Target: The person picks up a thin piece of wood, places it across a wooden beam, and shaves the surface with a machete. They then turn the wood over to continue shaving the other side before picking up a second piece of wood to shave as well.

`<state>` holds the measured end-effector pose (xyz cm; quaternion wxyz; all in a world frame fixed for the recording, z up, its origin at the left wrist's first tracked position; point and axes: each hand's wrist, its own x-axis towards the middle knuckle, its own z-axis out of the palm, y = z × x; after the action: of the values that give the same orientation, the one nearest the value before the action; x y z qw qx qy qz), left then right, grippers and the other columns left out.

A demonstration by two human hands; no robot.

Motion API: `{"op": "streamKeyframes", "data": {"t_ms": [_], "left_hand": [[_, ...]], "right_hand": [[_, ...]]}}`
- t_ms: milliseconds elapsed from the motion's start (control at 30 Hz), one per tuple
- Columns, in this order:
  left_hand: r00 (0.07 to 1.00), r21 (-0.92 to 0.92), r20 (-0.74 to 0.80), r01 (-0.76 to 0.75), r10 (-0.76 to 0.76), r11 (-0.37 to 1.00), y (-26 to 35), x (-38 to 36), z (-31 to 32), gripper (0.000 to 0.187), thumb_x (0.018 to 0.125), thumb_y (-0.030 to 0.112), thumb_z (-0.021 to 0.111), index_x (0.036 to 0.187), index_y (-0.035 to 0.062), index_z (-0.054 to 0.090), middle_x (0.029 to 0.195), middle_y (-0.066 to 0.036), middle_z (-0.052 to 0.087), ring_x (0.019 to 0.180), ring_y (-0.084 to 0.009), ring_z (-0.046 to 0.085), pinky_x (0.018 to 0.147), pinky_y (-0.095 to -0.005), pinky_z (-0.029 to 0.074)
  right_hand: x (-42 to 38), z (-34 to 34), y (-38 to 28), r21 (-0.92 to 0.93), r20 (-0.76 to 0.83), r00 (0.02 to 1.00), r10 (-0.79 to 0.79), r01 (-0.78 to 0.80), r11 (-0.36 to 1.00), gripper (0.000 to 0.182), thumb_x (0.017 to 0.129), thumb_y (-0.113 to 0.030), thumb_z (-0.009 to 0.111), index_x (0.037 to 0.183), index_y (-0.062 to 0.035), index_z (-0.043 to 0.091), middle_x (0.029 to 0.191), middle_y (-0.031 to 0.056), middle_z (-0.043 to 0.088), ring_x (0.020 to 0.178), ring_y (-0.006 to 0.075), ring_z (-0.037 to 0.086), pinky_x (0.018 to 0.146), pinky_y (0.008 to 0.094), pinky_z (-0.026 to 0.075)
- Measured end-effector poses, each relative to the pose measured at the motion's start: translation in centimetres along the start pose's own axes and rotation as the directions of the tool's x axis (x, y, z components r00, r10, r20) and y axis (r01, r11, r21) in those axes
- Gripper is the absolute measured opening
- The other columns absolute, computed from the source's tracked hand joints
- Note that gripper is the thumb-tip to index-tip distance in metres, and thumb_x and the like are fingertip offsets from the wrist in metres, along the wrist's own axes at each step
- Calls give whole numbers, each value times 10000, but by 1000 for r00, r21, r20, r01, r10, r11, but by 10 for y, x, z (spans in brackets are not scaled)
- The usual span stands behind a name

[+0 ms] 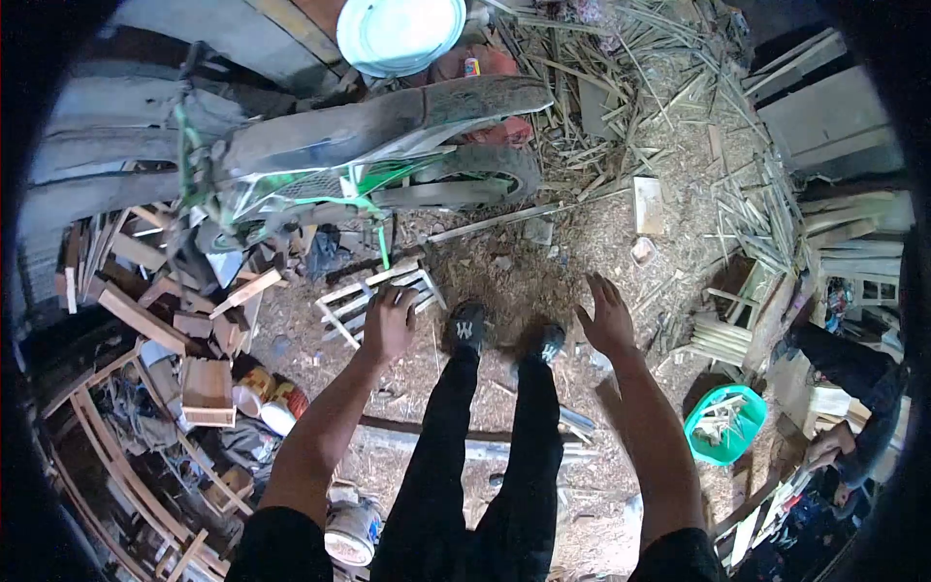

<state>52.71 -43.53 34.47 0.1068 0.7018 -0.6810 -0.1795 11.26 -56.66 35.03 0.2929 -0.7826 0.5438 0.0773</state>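
My left hand [389, 325] is held out over a small slatted wooden frame [339, 308] on the ground, its fingers slightly bent and apart. Whether it touches the frame I cannot tell. My right hand [608, 318] reaches forward over the chip-covered floor, palm down, fingers spread, holding nothing. Between the two hands are my dark shoes [466, 326]. Ahead lies a dusty motorbike with green parts [359, 184], beyond both hands.
Scrap sticks [621, 87] pile up at the top right. A green tub [724, 425] of wood pieces stands at the right, near another person's hands [832, 444]. Wood blocks [145, 315] and a white bucket [351, 532] are at the left.
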Motion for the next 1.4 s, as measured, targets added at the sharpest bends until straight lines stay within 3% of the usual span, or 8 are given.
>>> {"op": "streamKeyframes", "data": {"t_ms": [133, 600, 800, 933, 967, 1067, 1167, 1400], "left_hand": [[981, 41, 140, 127, -132, 991, -44, 30, 99, 419, 815, 67, 670, 1234, 44, 663, 1137, -231, 636, 1134, -402, 587, 960, -499, 503], [981, 116, 189, 14, -36, 993, -122, 114, 347, 486, 844, 194, 701, 1306, 79, 604, 1350, -233, 566, 1230, -424, 544, 1069, -515, 431], [986, 259, 149, 38, -79, 965, -156, 149, 400, 513, 904, 266, 703, 1371, 107, 564, 1404, -235, 554, 1327, -400, 508, 1103, -483, 426], [920, 215, 294, 201, -259, 956, -159, 151, 417, 487, 936, 335, 671, 1361, 123, 566, 1197, -216, 682, 1095, -442, 654, 954, -521, 531], [986, 176, 105, 107, -127, 978, -186, 141, 447, 469, 931, 312, 678, 1347, 127, 572, 1077, -212, 715, 983, -453, 687, 858, -507, 572], [969, 124, 213, 101, -126, 987, -182, 145, 441, 268, 890, 173, 647, 1154, 152, 612, 1055, -174, 665, 1023, -406, 650, 806, -515, 568], [986, 106, 151, 59, -75, 993, -182, 141, 431, 424, 938, 204, 664, 1321, 54, 562, 1225, -290, 627, 976, -465, 671, 831, -487, 572], [955, 124, 292, 16, -52, 992, -162, 144, 381, 490, 894, 184, 727, 1315, 9, 549, 1256, -283, 607, 1060, -454, 645, 910, -522, 538]], "right_hand": [[83, 70, 45, -107, 118, 993, 0, 12, 994, 699, 971, -342, 621, 1560, -109, 326, 1569, 176, 409, 1441, 386, 395, 1176, 489, 363], [268, 261, 169, -172, 124, 992, -13, 35, 985, 697, 994, -365, 615, 1563, -94, 317, 1596, 156, 372, 1476, 355, 350, 1181, 508, 355], [326, 293, 190, -228, -184, 954, -236, 192, 955, 646, 949, -234, 679, 1528, -149, 407, 1538, 153, 456, 1402, 415, 422, 1112, 506, 438], [344, 294, 178, -243, -26, 990, -141, 131, 961, 605, 953, -227, 673, 1513, -201, 446, 1532, 111, 475, 1409, 406, 416, 1113, 504, 441], [345, 296, 179, -260, 23, 992, -122, 124, 957, 538, 966, -260, 644, 1475, -203, 480, 1495, 90, 499, 1411, 373, 421, 1107, 509, 449], [342, 288, 182, -328, 19, 995, -99, 100, 939, 437, 974, -297, 621, 1392, -192, 548, 1437, 63, 538, 1400, 326, 434, 1088, 517, 457], [339, 290, 176, -380, 19, 995, -96, 96, 920, 394, 966, -302, 629, 1339, -182, 590, 1420, 57, 552, 1382, 304, 445, 1079, 520, 440], [307, 299, 197, -487, -3, 974, -226, 196, 851, 421, 1019, -305, 548, 1309, -1, 533, 1351, 165, 579, 1304, 373, 522, 1119, 506, 398]]}}
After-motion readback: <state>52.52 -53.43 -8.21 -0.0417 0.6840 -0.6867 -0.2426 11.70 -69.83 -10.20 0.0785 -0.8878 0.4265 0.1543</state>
